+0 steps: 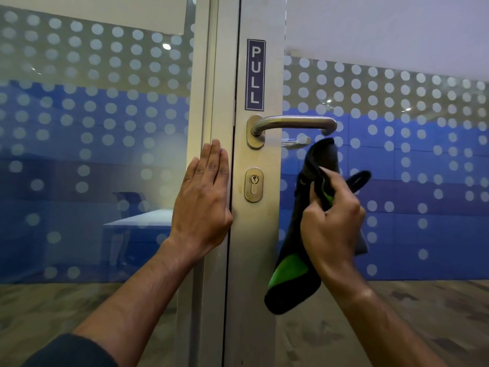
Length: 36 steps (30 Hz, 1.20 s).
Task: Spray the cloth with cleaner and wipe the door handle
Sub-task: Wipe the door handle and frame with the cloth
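A brushed-metal lever door handle [293,122] sticks out to the right from the white door stile, under a blue PULL sign [255,74]. My right hand [332,229] grips a black cloth with green patches [292,282], its upper fold reaching just below the handle's free end without touching it. My left hand [205,202] rests flat, fingers straight, on the door frame to the left of the handle. No spray bottle is in view.
A keyhole cylinder plate [254,184] sits below the handle. Glass panels with frosted dots [92,115] flank the stile on both sides. Behind the glass there are a table and blue wall panels.
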{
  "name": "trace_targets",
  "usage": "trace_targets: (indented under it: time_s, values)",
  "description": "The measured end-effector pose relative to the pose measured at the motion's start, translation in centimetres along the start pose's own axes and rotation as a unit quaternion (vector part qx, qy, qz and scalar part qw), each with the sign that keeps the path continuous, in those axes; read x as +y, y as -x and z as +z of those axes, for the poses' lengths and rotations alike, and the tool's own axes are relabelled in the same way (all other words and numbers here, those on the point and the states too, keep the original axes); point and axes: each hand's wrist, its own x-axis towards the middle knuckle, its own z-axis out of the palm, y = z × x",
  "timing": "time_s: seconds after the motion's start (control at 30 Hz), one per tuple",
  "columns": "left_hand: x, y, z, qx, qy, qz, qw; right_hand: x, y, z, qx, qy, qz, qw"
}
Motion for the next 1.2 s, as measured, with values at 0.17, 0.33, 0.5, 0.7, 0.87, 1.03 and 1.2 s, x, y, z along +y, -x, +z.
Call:
trace_targets:
  time_s: [0.17,0.33,0.5,0.7,0.87,1.03,1.2]
  values:
    - [-0.2,0.1,0.1,0.002,0.003,0.005,1.000,-1.3,1.4,3.1,-0.065,0.115,-0.207,0.969]
    - [-0.4,0.1,0.2,0.013,0.020,0.010,1.000,0.1,2.2,5.7,-0.148,0.294,-0.291,0.898]
    - [-0.5,0.1,0.0,0.005,0.011,0.018,1.000,2.4,4.4,5.0,-0.166,0.318,-0.324,0.876]
    - [-0.3,0.1,0.2,0.015,0.009,0.009,1.000,1.3,2.5,5.7,-0.145,0.290,-0.326,0.888]
    - [-0.4,0.2,0.4,0.020,0.005,0.008,1.000,0.5,2.0,5.9,-0.135,0.277,-0.298,0.904]
    - [-0.3,0.2,0.3,0.018,0.012,0.012,1.000,0.7,2.3,5.4,-0.150,0.297,-0.331,0.883]
    - [-0.3,0.3,0.3,0.013,0.010,0.007,1.000,1.5,2.9,3.9,-0.211,0.262,-0.295,0.894]
